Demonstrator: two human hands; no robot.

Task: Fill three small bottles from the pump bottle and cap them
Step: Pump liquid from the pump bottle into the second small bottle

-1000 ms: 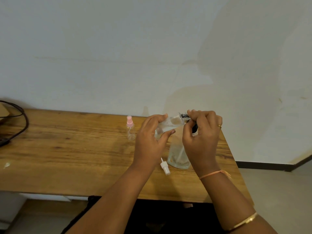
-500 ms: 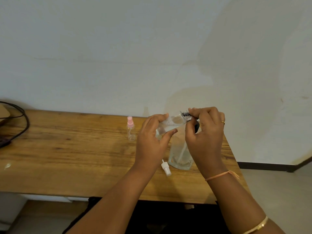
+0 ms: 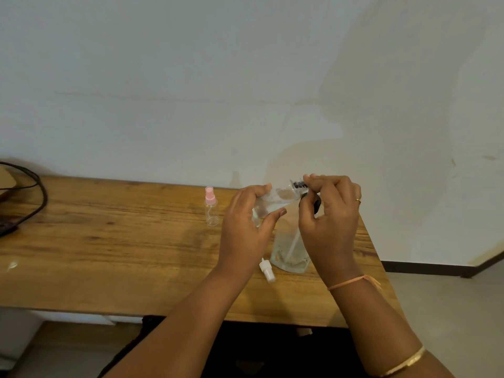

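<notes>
Bottle, small, tilted, gripped in left hand fingers; right hand fingers pinch its black cap above pump bottle.

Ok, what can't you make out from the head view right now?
Head view:
- Black cap on the held bottle: the right hand covers it; seated or not, unclear.
- Pump bottle top: hidden behind the right hand.
- Held bottle's lower body: wrapped by the left hand.
- Pink-capped bottle fill level: too small.
- Cable: cut off at left edge.
</notes>
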